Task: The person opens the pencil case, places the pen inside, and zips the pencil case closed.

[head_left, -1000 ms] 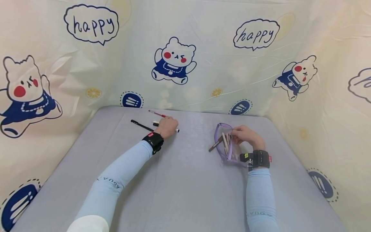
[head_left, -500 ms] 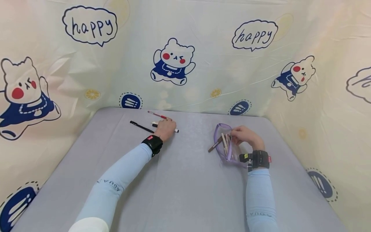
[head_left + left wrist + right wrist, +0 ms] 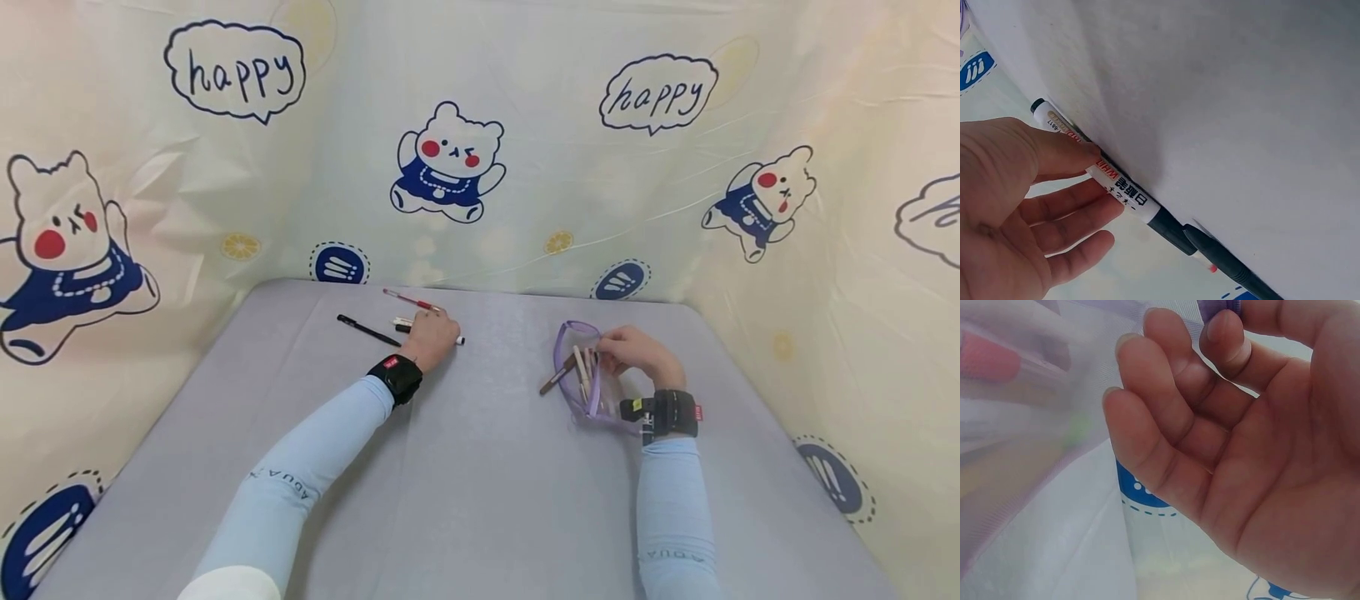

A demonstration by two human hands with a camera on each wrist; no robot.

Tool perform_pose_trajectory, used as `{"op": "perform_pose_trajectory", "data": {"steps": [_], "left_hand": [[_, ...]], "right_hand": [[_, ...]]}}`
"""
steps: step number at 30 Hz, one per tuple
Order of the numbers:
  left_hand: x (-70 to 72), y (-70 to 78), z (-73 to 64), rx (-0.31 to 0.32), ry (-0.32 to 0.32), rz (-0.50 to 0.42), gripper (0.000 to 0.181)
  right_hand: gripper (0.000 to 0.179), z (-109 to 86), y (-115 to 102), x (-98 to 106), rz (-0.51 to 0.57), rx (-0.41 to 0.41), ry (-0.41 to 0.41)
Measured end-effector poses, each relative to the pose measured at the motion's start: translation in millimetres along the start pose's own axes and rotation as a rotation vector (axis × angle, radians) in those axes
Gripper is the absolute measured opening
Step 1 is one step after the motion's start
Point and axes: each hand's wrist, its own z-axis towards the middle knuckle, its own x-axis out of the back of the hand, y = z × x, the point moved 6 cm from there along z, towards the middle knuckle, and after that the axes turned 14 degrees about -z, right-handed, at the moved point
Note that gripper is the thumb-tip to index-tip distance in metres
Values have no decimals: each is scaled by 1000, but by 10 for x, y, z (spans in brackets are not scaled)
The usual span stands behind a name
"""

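Note:
My left hand pinches a white whiteboard marker with a black cap, thumb on one side and fingertips on the other. A black pen lies beside it, its end close to the marker's cap in the left wrist view. Behind the hand is a red pen. At the right, my right hand pinches the purple trim of a see-through mesh pouch between thumb and index finger, the other fingers curled loosely. Several pens show in the pouch, blurred in the right wrist view.
A brown pen sticks out over the pouch's left edge. The grey tabletop ends at a patterned curtain along the back and both sides.

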Motion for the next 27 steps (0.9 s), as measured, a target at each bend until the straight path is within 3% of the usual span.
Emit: {"op": "perform_pose_trajectory", "data": {"steps": [7, 19, 24, 27], "left_hand": [[19, 25, -18, -9, -15, -20, 17], [124, 41, 25, 17, 12, -68, 17], [218, 66, 50, 11, 57, -88, 20], [268, 79, 66, 15, 48, -140, 21]], "right_hand": [[33, -1, -1, -18, 2, -6, -7], [27, 13, 5, -18, 10, -29, -8], [25, 25, 15, -21, 13, -27, -8], [24, 28, 23, -23, 21, -27, -12]]}}
